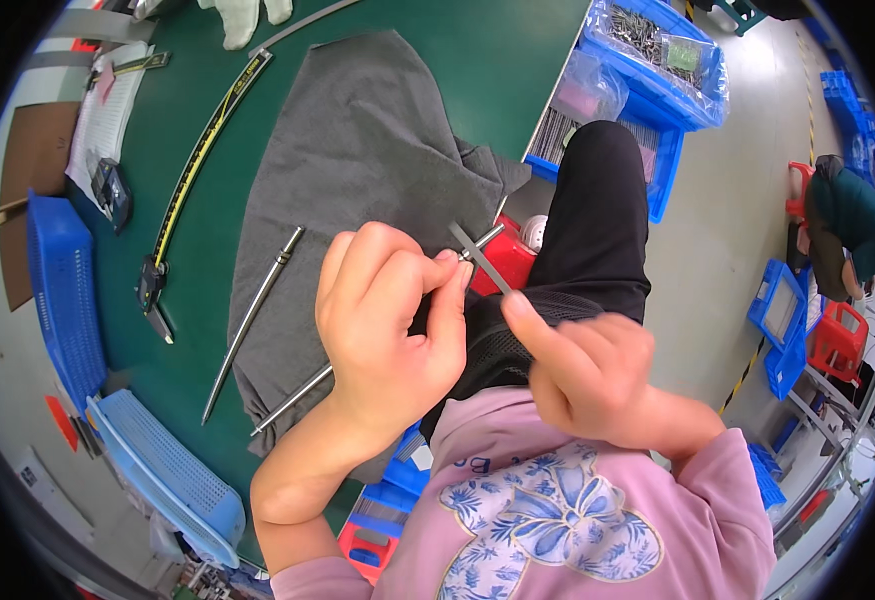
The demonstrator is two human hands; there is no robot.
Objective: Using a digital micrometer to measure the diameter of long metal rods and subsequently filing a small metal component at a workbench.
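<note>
My left hand (382, 310) is closed around a thin metal rod (292, 400). The rod slants from the cloth at lower left up past my fingertips, where its far end sticks out. My right hand (587, 375), slightly blurred, grips a narrow, flat grey file (492, 270), with the index finger stretched along it. The file crosses the rod's end just beyond my left fingertips and looks to be touching it. A second metal rod (249, 330), with a stepped collar near its upper end, lies on the grey cloth (347, 150) left of my left hand.
A long caliper (197, 160) lies on the green table (187, 290) left of the cloth. Blue baskets (162, 470) line the table's left edge. Blue bins (662, 180) of metal parts stand at the far right, beyond my knee. Another person (847, 225) bends over at the right.
</note>
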